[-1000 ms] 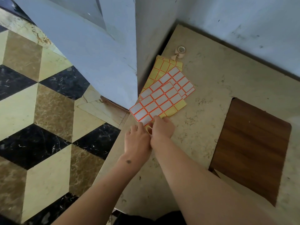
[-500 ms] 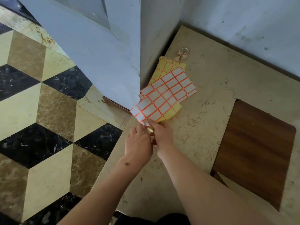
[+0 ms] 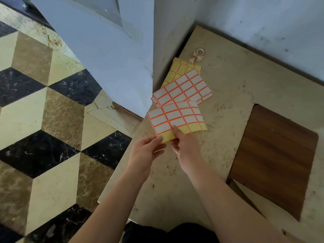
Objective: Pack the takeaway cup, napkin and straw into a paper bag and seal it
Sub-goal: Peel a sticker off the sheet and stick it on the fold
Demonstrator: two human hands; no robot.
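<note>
A sheet of white labels with orange borders on yellow backing [image 3: 175,118] is lifted off the beige table [image 3: 228,81]. My left hand [image 3: 145,155] pinches its lower left yellow corner. My right hand [image 3: 184,146] grips its lower edge, thumb on top of the labels. More label sheets [image 3: 184,88] lie stacked on the table just beyond, against the wall corner. No cup, napkin, straw or paper bag is in view.
A small roll of beige tape [image 3: 199,54] lies at the table's far left corner. A dark wood-grain patch [image 3: 273,158] shows on the table at right. The table's left edge drops to a patterned tile floor [image 3: 43,120]. Blue-grey walls [image 3: 112,50] close the back.
Both hands have lifted one label sheet off the stack and drawn it toward me. It now hangs apart from the remaining sheets.
</note>
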